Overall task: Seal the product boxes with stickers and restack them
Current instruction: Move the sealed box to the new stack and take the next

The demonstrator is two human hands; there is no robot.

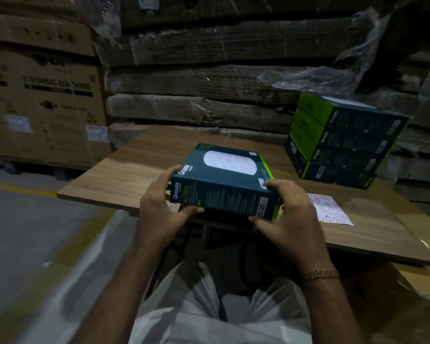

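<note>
Cartons [42, 105] and plastic-wrapped cardboard bundles [209, 78] are standing as a wall behind the scene, the left carton bearing "WASHING MACHINE" lettering. A wooden worktop [139, 175] is lying in front of them, running from the centre to the right edge. A stack [343, 142] of dark-teal boxes with green ends is sitting on the far right of the worktop, well apart from the hands. A single box [224, 180] of the same kind is being held at the near edge of the worktop, its window face turned upward and its printed side facing the person; whether its underside is touching the wood cannot be told. The left hand [159, 207] is gripping the box's left end, fingers curled over the top and thumb under the lower edge. The right hand [288, 214] is gripping the right end likewise. A sticker sheet [330, 209] is lying flat on the worktop just beside the right hand. A bracelet [320, 274] is circling the right wrist.
</note>
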